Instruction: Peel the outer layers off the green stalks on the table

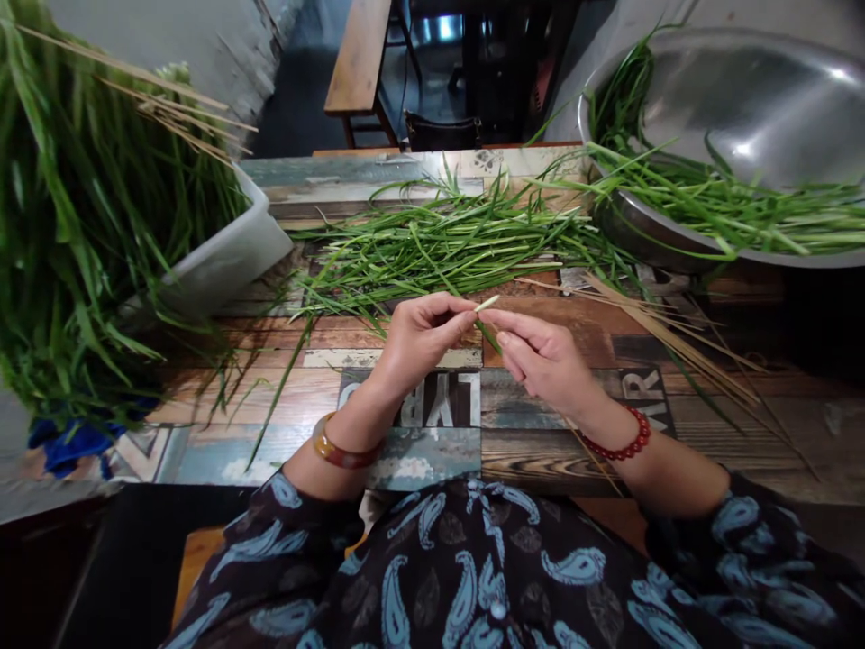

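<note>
Left hand (420, 341) pinches chive stalk (487, 304) above mid-table (419, 455), near-edge side of chive pile (439, 248); pale tip slants right, slightly toward far edge; right hand (552, 362) equally close, grip closed on stalk.

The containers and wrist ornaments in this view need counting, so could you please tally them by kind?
Large shiny steel basin: 1
White plastic tub: 1
Smooth amber-and-brown bangle: 1
Red beaded bracelet: 1
Total: 4
</note>
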Demonstrator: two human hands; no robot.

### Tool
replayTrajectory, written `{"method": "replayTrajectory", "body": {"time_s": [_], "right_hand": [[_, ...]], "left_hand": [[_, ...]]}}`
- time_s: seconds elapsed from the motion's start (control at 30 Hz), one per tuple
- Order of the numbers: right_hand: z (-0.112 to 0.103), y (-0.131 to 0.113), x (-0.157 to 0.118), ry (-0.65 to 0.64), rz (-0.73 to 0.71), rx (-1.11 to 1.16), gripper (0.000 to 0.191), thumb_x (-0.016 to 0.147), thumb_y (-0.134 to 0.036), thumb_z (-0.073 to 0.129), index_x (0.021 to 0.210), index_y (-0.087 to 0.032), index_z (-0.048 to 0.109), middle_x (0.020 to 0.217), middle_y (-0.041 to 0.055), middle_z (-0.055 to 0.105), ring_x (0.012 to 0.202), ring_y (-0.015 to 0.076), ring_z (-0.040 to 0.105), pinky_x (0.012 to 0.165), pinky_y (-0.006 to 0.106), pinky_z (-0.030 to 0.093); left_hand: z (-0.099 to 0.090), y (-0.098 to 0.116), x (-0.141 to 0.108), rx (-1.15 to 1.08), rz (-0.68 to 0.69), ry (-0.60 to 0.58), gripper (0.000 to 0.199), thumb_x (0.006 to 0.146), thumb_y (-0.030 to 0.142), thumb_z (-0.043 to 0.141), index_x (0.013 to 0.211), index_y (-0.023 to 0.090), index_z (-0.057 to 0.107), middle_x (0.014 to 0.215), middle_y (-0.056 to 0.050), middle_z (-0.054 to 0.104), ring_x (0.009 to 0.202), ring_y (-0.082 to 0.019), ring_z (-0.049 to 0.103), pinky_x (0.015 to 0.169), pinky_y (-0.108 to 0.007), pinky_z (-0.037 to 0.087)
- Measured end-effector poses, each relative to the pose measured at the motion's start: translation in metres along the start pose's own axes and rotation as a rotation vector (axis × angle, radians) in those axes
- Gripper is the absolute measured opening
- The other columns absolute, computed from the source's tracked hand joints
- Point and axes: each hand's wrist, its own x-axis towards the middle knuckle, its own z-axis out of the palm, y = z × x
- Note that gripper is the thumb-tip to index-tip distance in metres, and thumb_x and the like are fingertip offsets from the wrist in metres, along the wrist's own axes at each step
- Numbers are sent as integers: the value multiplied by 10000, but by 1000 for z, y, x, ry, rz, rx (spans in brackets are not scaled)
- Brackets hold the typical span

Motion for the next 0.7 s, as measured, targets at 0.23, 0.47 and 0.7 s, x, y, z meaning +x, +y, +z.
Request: {"method": "replayTrajectory", "body": {"time_s": [0.23, 0.47, 0.7], "right_hand": [[1, 1, 1, 8, 18, 3, 364, 912, -269, 520, 1225, -142, 654, 480, -97, 434, 375, 49, 358, 365, 194, 285], [3, 1, 1, 16, 27, -14, 350, 915, -297, 526, 1204, -151, 659, 493, -91, 440, 381, 50, 357, 363, 196, 283], [4, 0, 1, 21, 8, -36, 338, 918, -302, 515, 1189, -160, 659, 501, -88, 444, 385, 56, 365, 375, 202, 300]], "left_hand": [[0, 1, 0, 333, 313, 52, 121, 854, 197, 655, 813, 161, 763, 729, -28, 704, 673, -116, 599, 653, -240, 448], [0, 2, -3, 461, 365, 81, 108, 863, 169, 641, 803, 167, 731, 716, -18, 683, 665, -118, 589, 644, -238, 425], [0, 3, -3, 499, 383, 78, 138, 862, 166, 632, 730, 167, 675, 681, -9, 661, 643, -117, 563, 638, -245, 414]]}}
